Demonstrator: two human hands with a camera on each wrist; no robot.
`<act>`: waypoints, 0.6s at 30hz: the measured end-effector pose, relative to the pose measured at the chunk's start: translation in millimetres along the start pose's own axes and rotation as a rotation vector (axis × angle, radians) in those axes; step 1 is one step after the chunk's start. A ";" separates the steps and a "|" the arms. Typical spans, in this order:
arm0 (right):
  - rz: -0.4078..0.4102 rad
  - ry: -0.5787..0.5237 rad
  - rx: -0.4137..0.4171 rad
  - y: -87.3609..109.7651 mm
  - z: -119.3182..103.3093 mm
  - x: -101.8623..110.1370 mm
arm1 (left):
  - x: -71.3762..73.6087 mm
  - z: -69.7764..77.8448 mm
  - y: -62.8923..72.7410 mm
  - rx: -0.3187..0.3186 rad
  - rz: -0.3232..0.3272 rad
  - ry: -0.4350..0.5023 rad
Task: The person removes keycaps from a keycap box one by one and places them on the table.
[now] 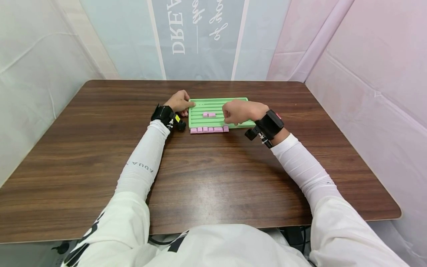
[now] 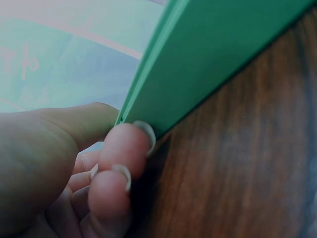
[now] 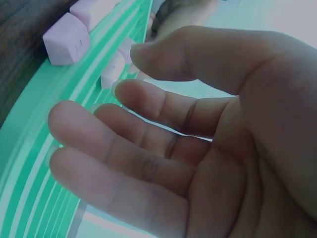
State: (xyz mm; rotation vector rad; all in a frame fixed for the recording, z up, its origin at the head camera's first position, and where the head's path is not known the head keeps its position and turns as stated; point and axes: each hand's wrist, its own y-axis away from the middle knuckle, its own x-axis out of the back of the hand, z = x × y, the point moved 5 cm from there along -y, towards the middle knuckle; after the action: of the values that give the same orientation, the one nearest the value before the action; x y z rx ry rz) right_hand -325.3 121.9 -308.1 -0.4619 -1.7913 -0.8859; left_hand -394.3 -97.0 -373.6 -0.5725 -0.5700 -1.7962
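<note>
The light green grooved board lies toward the back of the table. At its left end, my left hand pinches the edge, thumb over the top and fingertips against the side wall in the left wrist view. My right hand hovers over the board's right part with loosely bent fingers; in the right wrist view thumb and index finger stand apart with nothing seen held. Two small lavender keycap-like blocks sit in a middle groove, just beyond those fingertips. Several more lavender blocks line the board's near edge; the closest one bears a dark mark.
The brown wood-grain table stretches out around the board. Pale hanging sheets enclose its sides, and a printed blue-grey curtain hangs behind. Black cables show below the front edge.
</note>
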 end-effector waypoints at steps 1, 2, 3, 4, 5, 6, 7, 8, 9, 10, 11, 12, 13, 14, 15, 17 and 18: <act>-0.003 -0.004 -0.007 0.7 1.1 0.4 | 0.0 -0.4 -0.4 0.004 0.000 -0.005; -0.003 -0.006 -0.015 1.4 2.2 1.0 | 0.1 -0.5 -0.8 0.006 -0.003 -0.007; -0.003 -0.007 -0.025 2.2 3.4 1.4 | 0.1 -0.9 -1.7 0.009 -0.006 -0.010; 0.000 -0.011 -0.034 2.7 4.4 2.0 | 0.1 -1.5 -2.6 0.012 -0.010 -0.012; 0.006 -0.014 -0.041 3.1 5.2 2.5 | 0.0 -2.1 -3.4 0.014 -0.013 -0.013; 0.014 -0.017 -0.045 3.6 5.6 3.1 | 0.1 -2.3 -3.8 0.015 -0.014 -0.012; 0.026 -0.021 -0.046 3.9 5.8 3.7 | 0.0 -2.7 -4.2 0.015 -0.015 -0.012; 0.040 -0.027 -0.045 4.0 5.9 4.4 | 0.0 -2.9 -4.8 0.016 -0.017 -0.011; 0.055 -0.032 -0.043 4.1 6.0 5.1 | -0.1 -3.5 -5.2 0.017 -0.017 -0.011; 0.077 -0.027 -0.035 3.9 5.8 5.9 | -0.2 -3.6 -5.1 0.017 -0.015 -0.008; 0.099 -0.023 -0.027 3.6 5.7 6.8 | -0.2 -3.6 -5.2 0.017 -0.015 -0.007; 0.120 -0.019 -0.019 3.2 5.4 7.6 | -0.1 -3.8 -5.0 0.017 -0.014 -0.006; 0.142 -0.018 -0.007 2.7 5.2 8.6 | -0.1 -4.0 -5.4 0.016 -0.016 -0.006; 0.166 -0.018 0.003 2.3 4.7 9.6 | 0.0 -4.1 -5.6 0.018 -0.015 -0.004; 0.190 -0.015 0.013 1.7 4.3 10.5 | 0.1 -3.8 -5.3 0.016 -0.015 -0.004; 0.236 -0.022 0.033 0.3 3.6 11.9 | 0.1 -3.6 -5.0 0.017 -0.014 -0.002; 0.256 -0.031 0.040 -0.6 3.3 12.4 | 0.2 -3.1 -4.1 0.017 -0.012 -0.001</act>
State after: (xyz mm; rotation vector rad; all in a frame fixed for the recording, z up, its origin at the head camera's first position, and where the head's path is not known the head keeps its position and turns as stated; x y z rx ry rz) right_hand -332.6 122.8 -297.6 -0.6652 -1.7281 -0.6671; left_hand -398.6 -98.0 -376.2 -0.5592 -0.5899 -1.8005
